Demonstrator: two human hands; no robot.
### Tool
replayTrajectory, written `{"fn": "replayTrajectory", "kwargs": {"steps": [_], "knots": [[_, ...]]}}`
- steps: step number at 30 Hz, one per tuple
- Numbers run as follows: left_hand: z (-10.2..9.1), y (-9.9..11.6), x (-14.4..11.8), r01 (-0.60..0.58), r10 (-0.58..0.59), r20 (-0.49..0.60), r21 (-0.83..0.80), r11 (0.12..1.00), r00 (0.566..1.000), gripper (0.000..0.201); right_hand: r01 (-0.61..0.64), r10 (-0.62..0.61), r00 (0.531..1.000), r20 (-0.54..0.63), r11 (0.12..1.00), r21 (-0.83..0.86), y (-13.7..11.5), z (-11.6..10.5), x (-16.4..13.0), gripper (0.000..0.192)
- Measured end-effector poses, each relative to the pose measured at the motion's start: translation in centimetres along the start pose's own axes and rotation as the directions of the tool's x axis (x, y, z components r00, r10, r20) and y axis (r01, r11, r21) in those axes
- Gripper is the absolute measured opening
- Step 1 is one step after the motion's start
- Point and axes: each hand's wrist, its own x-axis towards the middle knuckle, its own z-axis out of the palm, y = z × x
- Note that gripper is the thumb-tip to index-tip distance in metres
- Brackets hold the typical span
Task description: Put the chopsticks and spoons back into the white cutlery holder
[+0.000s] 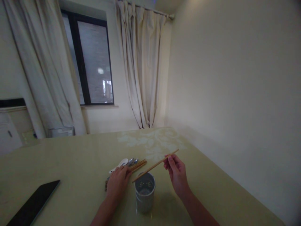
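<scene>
My right hand (176, 175) pinches a wooden chopstick (155, 164) near its upper end. The chopstick slants down to the left, its lower end over the rim of a grey utensil holder (145, 201). That holder stands upright between my hands, with small holes in its bottom and no utensils visible inside. To its left, my left hand (119, 182) is closed over a bundle of chopsticks (138, 165) on the table; its fingertips are partly hidden. Just beyond that hand lie a white spoon (122, 162) and metal spoons (132, 161), partly covered.
The glossy green table (82, 163) has a pale floral pattern towards its far end. A flat black object (35, 202) lies at the front left. A bare wall (235, 94) runs along the right side. Curtains (145, 62) and a window (95, 62) are behind the table.
</scene>
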Motion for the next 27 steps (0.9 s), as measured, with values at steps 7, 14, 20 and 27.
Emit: {"fn": "replayTrajectory", "kwargs": {"steps": [7, 14, 20, 27], "knots": [[0.1, 0.1, 0.2, -0.003, 0.004, 0.019, -0.039, 0.999, 1.000, 0.020, -0.021, 0.028, 0.997, -0.074, 0.996, 0.087, -0.7, -0.6, 0.5, 0.038], [-0.1, 0.7, 0.2, -0.022, 0.022, 0.035, -0.026, 0.999, 0.999, 0.023, -0.050, 0.048, 0.991, 0.127, 0.999, 0.012, -0.5, 0.2, -0.8, 0.033], [0.1, 0.8, 0.1, -0.064, 0.064, 0.009, -0.054, 0.997, 0.998, 0.025, -0.059, 0.073, 0.978, 0.197, 0.995, -0.078, 0.6, 0.1, -1.0, 0.035], [0.3, 2.1, -0.3, -0.107, 0.107, 0.042, -0.014, 0.994, 0.993, 0.024, -0.064, 0.120, 0.951, 0.286, 0.978, -0.198, 1.0, 0.3, -1.2, 0.039]]}}
